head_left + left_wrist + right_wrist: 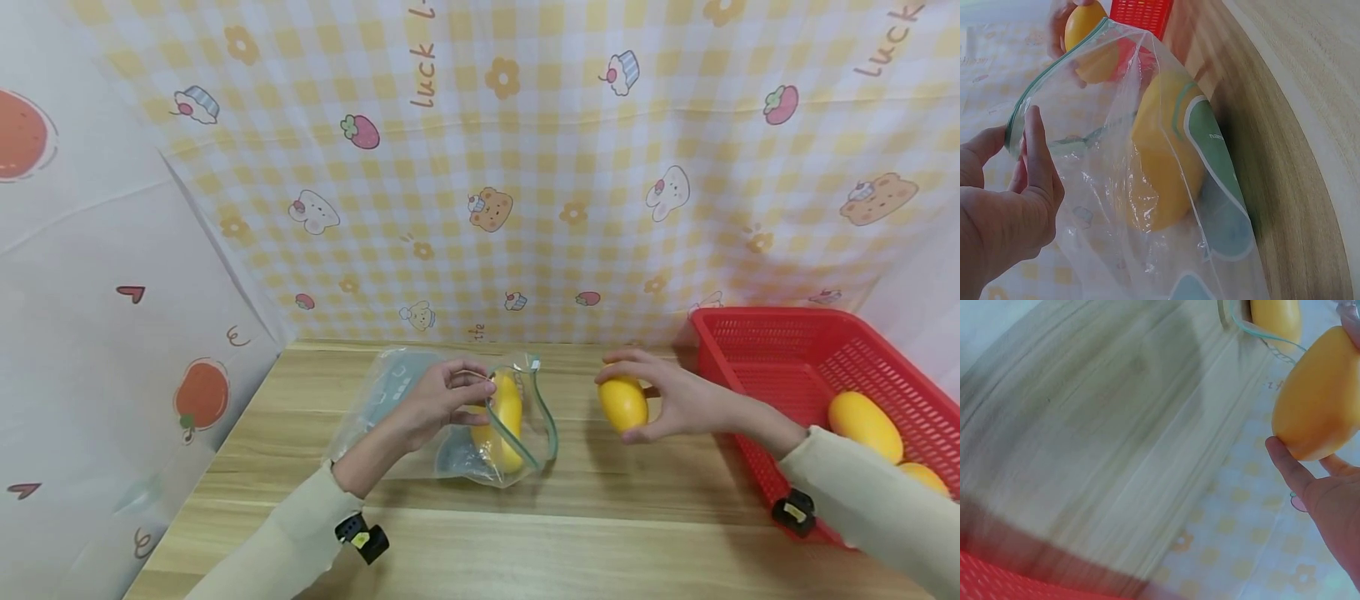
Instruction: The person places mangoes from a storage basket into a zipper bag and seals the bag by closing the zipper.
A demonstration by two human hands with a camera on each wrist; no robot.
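Note:
A clear zip bag (457, 458) with a green-edged mouth lies on the wooden table, its mouth facing right and parted. Inside it sits a yellow mango (508, 417), seen through the plastic in the left wrist view as well. My left hand (442, 400) pinches the upper edge of the bag's mouth between thumb and fingers. To the right, my right hand (663, 396) grips a second yellow mango (622, 403) above the table, thumb on the near side and fingers over the far side. A gap separates this mango from the bag's mouth.
At the right stands a red plastic basket (772, 350) with more mangoes (866, 427) in it, partly hidden by the right sleeve. A checked cloth (525, 167) hangs behind the wooden table (525, 550). White patterned sheeting (135, 333) borders the left side.

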